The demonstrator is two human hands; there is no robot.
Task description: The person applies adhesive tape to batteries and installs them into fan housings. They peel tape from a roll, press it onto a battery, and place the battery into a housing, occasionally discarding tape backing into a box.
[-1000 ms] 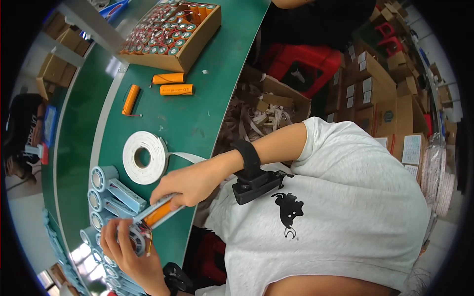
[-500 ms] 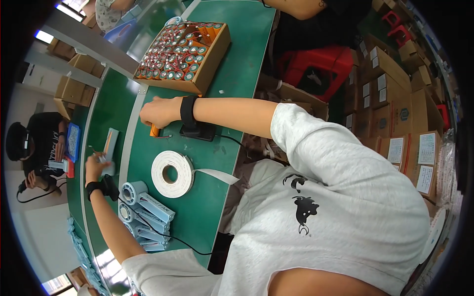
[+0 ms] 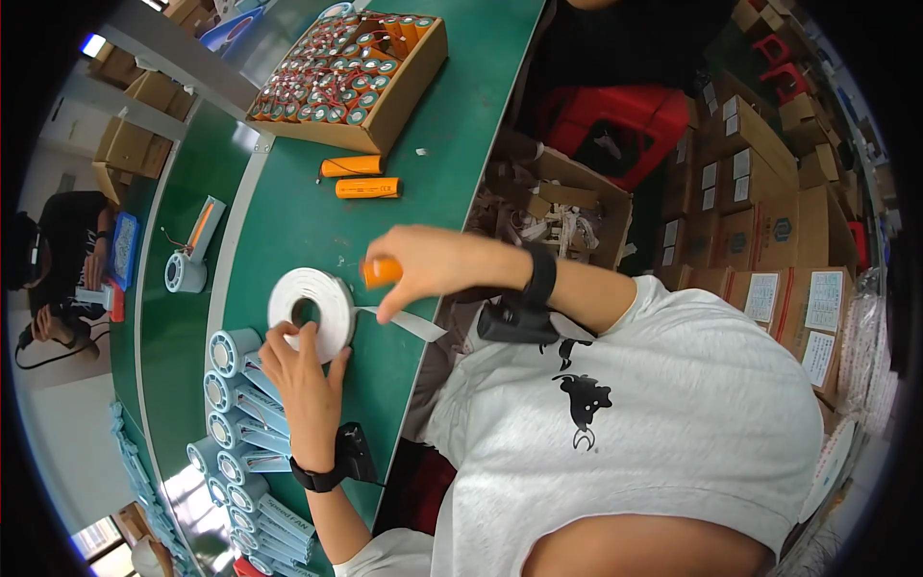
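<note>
My left hand [image 3: 303, 389] is on a roll of white tape [image 3: 330, 303], its fingers hooked at the center hole and its thumb by the outer edge. The tape's loose end [image 3: 409, 325] trails toward the table's near edge. Beside the roll, my right hand [image 3: 418, 264] holds an orange cylindrical battery [image 3: 381, 273] in the air above that loose end. Two more orange batteries [image 3: 367, 188] lie on the table beyond it, by a cardboard box [image 3: 415, 101] packed with batteries and red wires. A pale blue fan housing [image 3: 185, 274] with an orange battery in its handle sits on the far strip.
Rows of pale blue fan housings [image 3: 229, 353] stand on the green table [image 3: 279, 207] to my left. Across from me a person [image 3: 72, 250] works beside a blue tray [image 3: 124, 252]. To my right are a red stool [image 3: 625, 125], an open carton [image 3: 577, 192] and stacked boxes [image 3: 760, 231].
My right hand has come back from beside the battery box, now with a battery. My left hand has let go of the fan housing on the far strip and moved to the tape roll.
</note>
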